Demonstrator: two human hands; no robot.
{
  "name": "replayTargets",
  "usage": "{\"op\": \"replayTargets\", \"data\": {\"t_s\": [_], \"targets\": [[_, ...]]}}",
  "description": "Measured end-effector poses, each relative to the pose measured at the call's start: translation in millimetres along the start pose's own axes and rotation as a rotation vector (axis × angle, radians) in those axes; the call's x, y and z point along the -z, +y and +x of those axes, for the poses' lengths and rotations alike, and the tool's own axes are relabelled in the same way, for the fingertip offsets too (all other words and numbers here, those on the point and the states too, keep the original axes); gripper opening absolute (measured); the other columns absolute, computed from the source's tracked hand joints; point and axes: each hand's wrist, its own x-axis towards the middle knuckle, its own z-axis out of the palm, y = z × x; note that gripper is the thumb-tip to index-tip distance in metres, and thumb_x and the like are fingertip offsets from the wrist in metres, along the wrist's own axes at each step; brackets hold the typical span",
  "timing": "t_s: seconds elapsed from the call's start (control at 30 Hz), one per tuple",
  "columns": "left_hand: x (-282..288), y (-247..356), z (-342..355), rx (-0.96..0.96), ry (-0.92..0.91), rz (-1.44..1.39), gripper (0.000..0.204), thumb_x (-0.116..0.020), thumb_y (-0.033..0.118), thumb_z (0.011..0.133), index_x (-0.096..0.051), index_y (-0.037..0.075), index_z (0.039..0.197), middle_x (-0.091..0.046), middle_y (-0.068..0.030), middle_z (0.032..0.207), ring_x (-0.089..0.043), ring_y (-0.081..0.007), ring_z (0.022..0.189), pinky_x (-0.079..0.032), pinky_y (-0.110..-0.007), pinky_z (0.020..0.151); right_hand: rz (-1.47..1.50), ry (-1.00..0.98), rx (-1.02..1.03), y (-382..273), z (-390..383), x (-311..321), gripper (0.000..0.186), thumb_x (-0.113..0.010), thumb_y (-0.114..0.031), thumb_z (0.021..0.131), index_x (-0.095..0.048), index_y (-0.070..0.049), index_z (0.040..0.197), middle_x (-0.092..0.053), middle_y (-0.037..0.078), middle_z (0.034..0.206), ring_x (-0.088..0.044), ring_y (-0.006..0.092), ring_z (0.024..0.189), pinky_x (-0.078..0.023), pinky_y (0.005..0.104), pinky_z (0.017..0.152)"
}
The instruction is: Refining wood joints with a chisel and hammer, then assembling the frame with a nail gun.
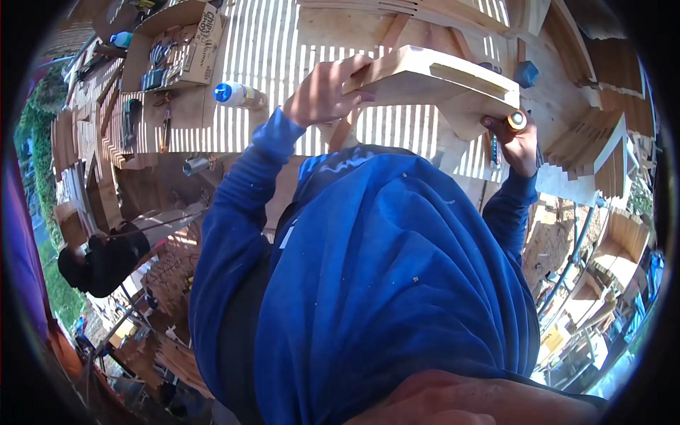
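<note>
Bare skin (pixel 460 398) lies nearest; wooden piece (pixel 409 85) runs crosswise.

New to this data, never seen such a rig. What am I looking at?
There is no robot: these are a person's bare hands. The single picture comes from the left of two wide fisheye cameras worn on the head, looking down, so straight edges bend and the blue top fills the middle. The left hand grips one end of a pale wooden piece. The right hand, by its other end, holds an orange-ended tool; its exact kind is unclear. On the sun-striped wooden workbench are a blue-capped bottle and a filled cardboard box.
</note>
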Motion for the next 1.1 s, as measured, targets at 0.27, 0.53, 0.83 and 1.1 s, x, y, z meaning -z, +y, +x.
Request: {"op": "replayTargets", "data": {"t_s": [0.27,0.53,0.83,1.1], "targets": [[12.5,13.2,25.2,0.237,-0.338,-0.350,0.054,-0.087,0.026,0.073,-0.057,0.002,0.111,-0.069,-0.0173,0.088,-0.071,-0.0314,0.083,-0.055,-0.038,0.070,-0.078,-0.027,-0.112,-6.9,-21.9,8.6,0.033,-0.079,-0.007,0.084,-0.066,0.001,0.113,-0.072,0.008,0.104,-0.067,0.0151,0.093,-0.054,0.0297,0.086],[35.5,11.4,120.2,0.037,-0.612,-1.113,0.096,-0.096,0.023,0.058,-0.047,0.004,0.139,-0.059,-0.0169,0.133,-0.058,-0.0300,0.124,-0.046,-0.044,0.108,-0.181,0.056,-0.025,8.1,-45.5,0.3,0.036,-0.081,-0.004,0.079,-0.066,-0.001,0.113,-0.069,0.004,0.106,-0.062,0.0129,0.099,-0.051,0.0293,0.090],[-41.9,59.9,210.1,-0.219,-0.767,-1.613,0.090,-0.046,0.071,0.092,-0.042,-0.004,0.142,-0.051,-0.0204,0.141,-0.050,-0.0294,0.131,-0.037,-0.040,0.112,-0.264,0.277,0.082,-12.0,-57.5,-22.7,0.058,-0.083,-0.015,0.080,-0.057,-0.003,0.130,-0.068,0.006,0.107,-0.062,0.0148,0.098,-0.052,0.0306,0.090],[-42.9,88.8,213.3,0.081,-1.177,-1.994,0.077,-0.032,0.058,0.101,-0.032,-0.003,0.147,-0.046,-0.0245,0.144,-0.046,-0.0331,0.134,-0.037,-0.041,0.112,0.329,0.757,0.298,-62.4,-129.6,3.6,0.037,-0.053,-0.025,0.104,-0.054,-0.001,0.132,-0.047,-0.003,0.074,-0.044,0.0023,0.059,-0.036,0.0196,0.051]]}}
